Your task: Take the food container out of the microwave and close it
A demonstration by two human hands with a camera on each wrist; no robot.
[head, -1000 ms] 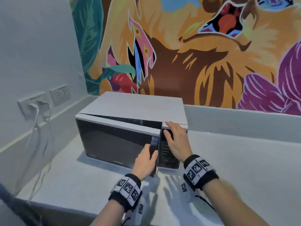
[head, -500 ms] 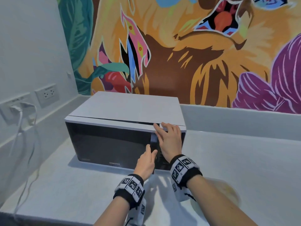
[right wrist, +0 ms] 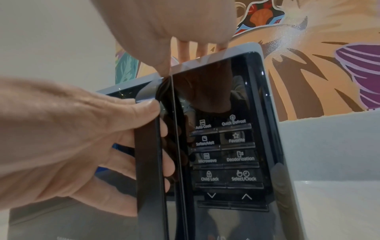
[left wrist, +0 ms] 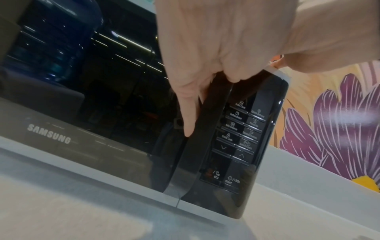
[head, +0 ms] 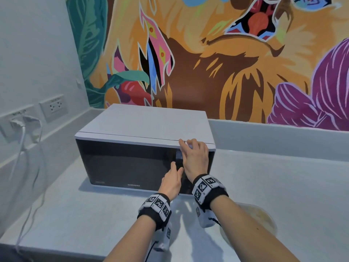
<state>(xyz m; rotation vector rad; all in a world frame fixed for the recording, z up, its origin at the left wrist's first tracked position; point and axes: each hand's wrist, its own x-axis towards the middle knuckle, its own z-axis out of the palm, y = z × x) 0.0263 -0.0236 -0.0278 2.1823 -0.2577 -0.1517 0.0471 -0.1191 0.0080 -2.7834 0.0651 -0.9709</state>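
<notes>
White microwave (head: 145, 129) with dark glass door (head: 124, 163) sits on pale counter (head: 283, 186), door flush with body. Left hand (head: 171, 181) at door's right edge, grip closed: fingers (right wrist: 164, 128) curled round vertical black door handle (right wrist: 148, 162). Right hand (head: 195, 159) rests on microwave's top right front corner, above control panel (right wrist: 226, 154), fingers relaxed, holding nothing. Food container not visible anywhere around microwave.
</notes>
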